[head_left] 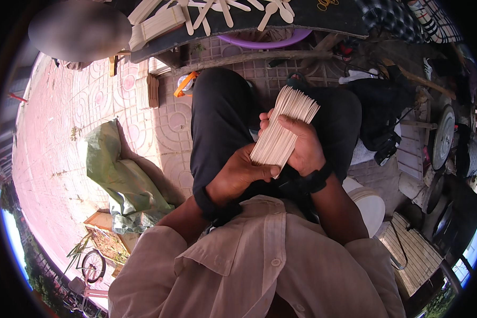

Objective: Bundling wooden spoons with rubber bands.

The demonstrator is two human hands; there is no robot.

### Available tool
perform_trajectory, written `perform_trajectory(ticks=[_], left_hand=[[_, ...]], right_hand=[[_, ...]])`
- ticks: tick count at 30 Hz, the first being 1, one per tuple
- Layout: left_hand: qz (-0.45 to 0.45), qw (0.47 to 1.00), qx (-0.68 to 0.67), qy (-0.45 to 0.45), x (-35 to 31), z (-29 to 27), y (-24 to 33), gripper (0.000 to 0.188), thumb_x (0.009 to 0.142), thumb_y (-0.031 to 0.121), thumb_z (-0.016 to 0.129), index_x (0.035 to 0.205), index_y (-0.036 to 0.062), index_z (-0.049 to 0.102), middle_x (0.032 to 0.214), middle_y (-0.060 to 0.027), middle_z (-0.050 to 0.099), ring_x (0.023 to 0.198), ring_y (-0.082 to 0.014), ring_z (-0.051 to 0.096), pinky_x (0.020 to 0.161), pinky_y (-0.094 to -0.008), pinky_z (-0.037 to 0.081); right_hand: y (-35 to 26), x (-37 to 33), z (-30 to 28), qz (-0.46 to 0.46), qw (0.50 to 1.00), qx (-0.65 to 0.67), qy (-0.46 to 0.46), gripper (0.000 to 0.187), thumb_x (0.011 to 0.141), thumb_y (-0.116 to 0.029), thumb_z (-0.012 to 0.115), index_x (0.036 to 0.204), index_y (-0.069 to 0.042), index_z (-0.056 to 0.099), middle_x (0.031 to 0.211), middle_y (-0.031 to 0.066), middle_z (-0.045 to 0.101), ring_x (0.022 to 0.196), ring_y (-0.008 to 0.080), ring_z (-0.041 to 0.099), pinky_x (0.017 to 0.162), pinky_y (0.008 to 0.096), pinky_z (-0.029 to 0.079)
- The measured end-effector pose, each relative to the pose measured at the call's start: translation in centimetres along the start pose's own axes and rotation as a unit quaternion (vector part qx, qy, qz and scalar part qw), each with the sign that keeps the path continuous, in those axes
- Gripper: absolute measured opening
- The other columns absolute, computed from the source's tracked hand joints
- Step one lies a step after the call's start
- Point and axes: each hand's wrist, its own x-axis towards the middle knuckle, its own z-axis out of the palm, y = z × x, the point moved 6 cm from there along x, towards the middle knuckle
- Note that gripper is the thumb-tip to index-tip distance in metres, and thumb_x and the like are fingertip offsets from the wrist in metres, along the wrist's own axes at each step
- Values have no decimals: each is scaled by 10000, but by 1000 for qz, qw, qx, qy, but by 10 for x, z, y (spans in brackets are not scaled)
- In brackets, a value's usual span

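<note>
Above my lap, both hands hold a thick stack of thin wooden spoons, seen edge-on and tilted with its wider end away from me. My left hand grips the near end, with the thumb laid across it. Around the right side and farther up wraps my right hand, its thumb on the top face and its fingertips showing at the left side. Past my knees, loose wooden spoons lie scattered on a dark low table, beside a neat wooden stack.
Beneath the table sits a purple basin. Yellow rubber bands lie on the tabletop. Another wooden stack and an orange strap are on the tiled ground. A green sack stands left, a white bucket right.
</note>
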Motion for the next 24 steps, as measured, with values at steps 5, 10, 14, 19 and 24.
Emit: perform_trajectory(ticks=[5, 10, 14, 19, 24], left_hand=[[13, 1000, 18, -7, 4, 1, 3, 289, 758, 34, 687, 1012, -2, 554, 817, -72, 623, 718, -122, 604, 661, -237, 500], [24, 999, -3, -37, 5, -1, 5, 307, 792, 84, 671, 1046, -9, 527, 856, -91, 618, 750, -145, 618, 655, -239, 502], [9, 998, -69, 1, 5, -1, 7, 330, 895, 237, 545, 1101, -14, 488, 953, -124, 606, 798, -178, 626, 668, -245, 499], [-38, 983, -174, 42, 12, -5, 8, 353, 950, 302, 431, 1085, -17, 498, 957, -135, 606, 802, -179, 625, 659, -239, 498], [38, 999, 21, 22, 21, -13, 13, 360, 948, 333, 429, 991, -6, 543, 838, -115, 625, 726, -155, 621, 608, -228, 484]], right_hand=[[-1, 4, 1, 0, 999, 31, 23, 256, 828, -143, 565, 1033, 7, 533, 997, 146, 578, 869, 225, 577, 804, 380, 485], [-5, 10, 8, -17, 999, 38, 6, 236, 825, -148, 556, 1005, 3, 532, 982, 151, 572, 838, 214, 559, 795, 377, 473], [-13, 18, -2, -32, 997, 65, 15, 213, 816, -152, 543, 970, -5, 536, 942, 150, 586, 791, 219, 574, 711, 385, 502], [-21, 25, -6, -58, 996, 71, 20, 204, 812, -146, 533, 952, 3, 533, 939, 164, 580, 796, 221, 562, 739, 388, 478], [-31, 23, 1, -58, 997, 58, 3, 215, 817, -164, 543, 940, 10, 523, 953, 151, 538, 805, 185, 528, 779, 360, 445]])
